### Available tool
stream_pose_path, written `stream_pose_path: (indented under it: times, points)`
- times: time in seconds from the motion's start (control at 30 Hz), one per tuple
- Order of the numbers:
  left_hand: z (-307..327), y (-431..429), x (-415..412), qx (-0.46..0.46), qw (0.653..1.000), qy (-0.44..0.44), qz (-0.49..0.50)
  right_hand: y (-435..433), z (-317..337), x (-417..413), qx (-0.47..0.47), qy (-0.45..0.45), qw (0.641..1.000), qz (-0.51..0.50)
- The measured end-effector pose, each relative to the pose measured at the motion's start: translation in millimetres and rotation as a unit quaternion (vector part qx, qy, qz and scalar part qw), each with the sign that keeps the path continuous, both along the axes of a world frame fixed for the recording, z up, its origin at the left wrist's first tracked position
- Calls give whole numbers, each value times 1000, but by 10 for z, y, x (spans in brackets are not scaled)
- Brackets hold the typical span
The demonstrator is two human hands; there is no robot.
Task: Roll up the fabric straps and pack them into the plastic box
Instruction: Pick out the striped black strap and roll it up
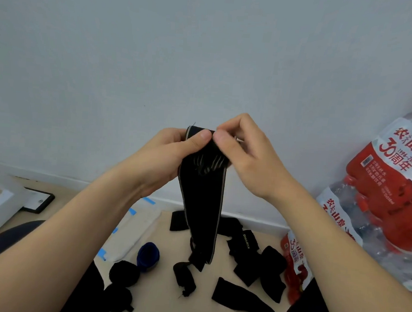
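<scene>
At frame centre, both hands — left hand (174, 151), right hand (244, 151) — pinch the black strap (201, 203) top; its hanging tail may make the roll loosen — or skew.

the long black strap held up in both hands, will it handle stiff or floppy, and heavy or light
Likely floppy: the strap hangs limp below the left hand and right hand, folding over at the top. Probably light, since thumb-and-finger pinches alone hold it up.

strap (201, 199) top partly hidden by left hand (166, 153), right hand (246, 153), bottle pack (386, 191) cropped
</scene>
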State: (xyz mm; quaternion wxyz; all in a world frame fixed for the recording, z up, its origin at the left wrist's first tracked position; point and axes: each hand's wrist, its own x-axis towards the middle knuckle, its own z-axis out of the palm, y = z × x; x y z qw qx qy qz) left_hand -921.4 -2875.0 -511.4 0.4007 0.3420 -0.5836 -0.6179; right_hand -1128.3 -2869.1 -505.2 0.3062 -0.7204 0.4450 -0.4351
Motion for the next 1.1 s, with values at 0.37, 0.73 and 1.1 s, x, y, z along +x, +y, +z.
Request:
stream_pose_path:
  times: [0.37, 0.73, 1.1]
  points:
    - [-32, -57, 40, -81, 987, -121, 64, 67, -40, 11, -1, 141, 990, 16]
    - [-26, 20, -12, -129, 985, -82, 81, 22, -40, 73, 97, 50, 994, -17]
    - [32, 7, -57, -2, 998, 14, 62, 47, -14, -1, -49, 107, 993, 33]
